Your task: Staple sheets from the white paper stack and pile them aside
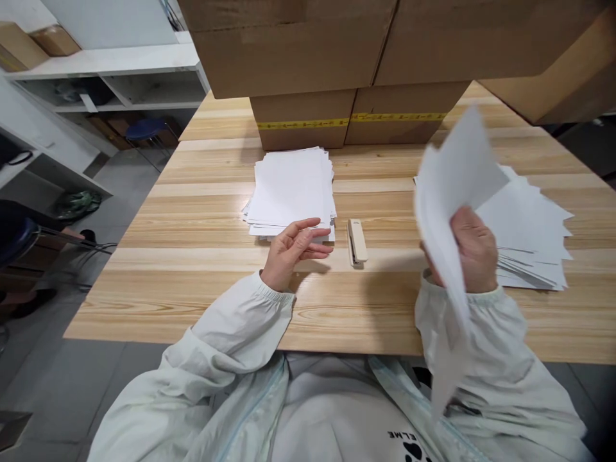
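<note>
R hand point(474, 250) is gripping bent paper sheets point(445, 199), nr right; prob. best keeping the pinch firm so they're not splaying. L hand point(293, 253) is hanging loosely open, empty, pointing right, at nr edge of left stack point(291, 186); contact unclear. Stapler point(357, 242) is lying btwn hands, right stack point(524, 224) is fanning beside R hand, cartons point(303, 115) are standing far.

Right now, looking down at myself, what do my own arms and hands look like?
Your left hand and right hand are bare, without gloves. The left sleeve and right sleeve are long, loose and wrinkled, in pale grey-green fabric, with gathered, elastic-looking cuffs at the wrists.
</note>
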`<state>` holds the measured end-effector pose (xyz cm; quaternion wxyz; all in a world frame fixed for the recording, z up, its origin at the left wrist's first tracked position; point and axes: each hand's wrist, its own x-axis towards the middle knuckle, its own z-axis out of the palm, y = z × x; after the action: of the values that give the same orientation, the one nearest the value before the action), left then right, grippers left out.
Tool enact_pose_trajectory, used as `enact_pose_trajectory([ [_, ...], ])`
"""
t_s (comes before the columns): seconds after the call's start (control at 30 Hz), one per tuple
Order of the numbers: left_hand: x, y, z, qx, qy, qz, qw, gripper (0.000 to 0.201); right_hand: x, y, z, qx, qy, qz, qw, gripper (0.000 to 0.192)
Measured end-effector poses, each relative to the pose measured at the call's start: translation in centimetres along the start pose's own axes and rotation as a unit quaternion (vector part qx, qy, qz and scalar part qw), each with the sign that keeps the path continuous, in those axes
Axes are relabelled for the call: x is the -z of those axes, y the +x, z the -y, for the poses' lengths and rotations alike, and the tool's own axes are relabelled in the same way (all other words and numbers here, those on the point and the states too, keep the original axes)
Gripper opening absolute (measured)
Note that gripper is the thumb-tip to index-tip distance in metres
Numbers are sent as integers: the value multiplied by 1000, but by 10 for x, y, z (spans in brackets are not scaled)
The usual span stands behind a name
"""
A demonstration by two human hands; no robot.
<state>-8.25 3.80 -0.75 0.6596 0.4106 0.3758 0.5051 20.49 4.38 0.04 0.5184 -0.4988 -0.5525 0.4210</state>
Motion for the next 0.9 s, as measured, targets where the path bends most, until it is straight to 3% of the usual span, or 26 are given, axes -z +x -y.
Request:
enact_pose_trajectory([
  [0.17, -8, -6, 3, 91, -108, 149, 979, 78, -44, -16, 1, -48, 20, -77, 996, 38],
  [0.27, -11, -11, 3, 108, -130, 173, 970, 78, -54, -19, -1, -53, 17, -66, 996, 35],
  [0.43, -8, -13, 9, 137, -143, 187, 962, 74, -50, -16, -7, -27, -6, -79, 997, 35],
  [0.53, -9, -12, 16, 144, -163, 132, 967, 59, -54, -14, -10, 8, -32, -120, 992, 38],
  [0.63, -12, -8, 16, 127, -199, 45, 971, 47, -49, -10, -9, 41, -54, -205, 976, 43],
  [0.73, -12, -2, 7, 136, -224, -18, 965, 40, -20, 1, -6, 22, -18, -249, 968, 37],
  [0.83, -9, 3, -1, 133, -238, -62, 960, 41, 19, 12, -4, -26, 43, -222, 974, 28],
  [0.9, -7, 5, -3, 126, -241, -72, 960, 41, 35, 16, -4, -54, 64, -211, 974, 35],
])
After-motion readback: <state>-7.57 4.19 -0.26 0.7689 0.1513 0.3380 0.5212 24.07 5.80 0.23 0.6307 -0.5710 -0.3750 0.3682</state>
